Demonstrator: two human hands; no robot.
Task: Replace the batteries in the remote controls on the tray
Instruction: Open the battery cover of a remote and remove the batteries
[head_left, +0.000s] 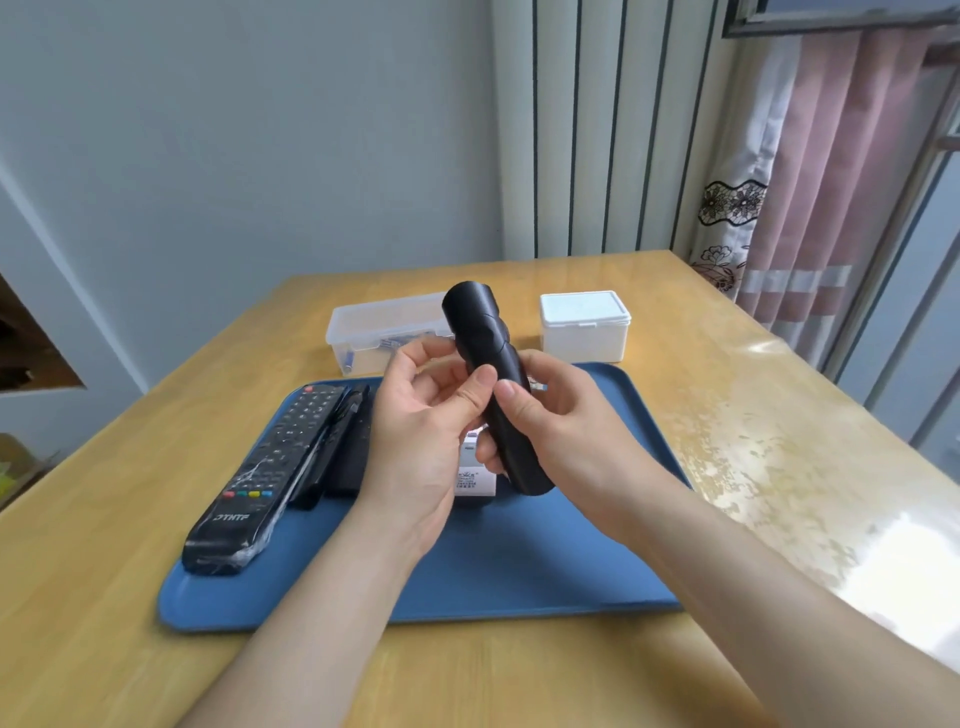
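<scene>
A: Quick pass. Both hands are up over the flat blue plastic tray (545, 561), holding a smooth matte black rounded remote (485, 364) back side up, tilted toward 11 o'clock. Left hand (421, 431) is curled around its left flank, thumb on the back. Right hand (561, 415) is closed around the lower body, thumb pressed mid-back.

B: Step?

A: Looks like opening the battery cover. A curved seam shows across the upper back. To do it well: clamp the body with the right hand, push along the length with both thumbs flat, not nails; the shell looks slick, so grip is mostly friction.

B: Other remotes?

A: At 9 o'clock on the tray, a long black button remote in crinkly clear film (270, 467), and beside it two slimmer black remotes (337, 447), touching. A white labelled box or remote (475, 480) is under the hands, partly hidden.

B: Batteries?

A: Past the tray at 12 o'clock, a clear lidless plastic tub (374, 332) with blue-tipped cells inside. At 1 o'clock, a white lidded plastic box (584, 327), contents hidden. All on a glossy yellow wooden bench (727, 415).
</scene>
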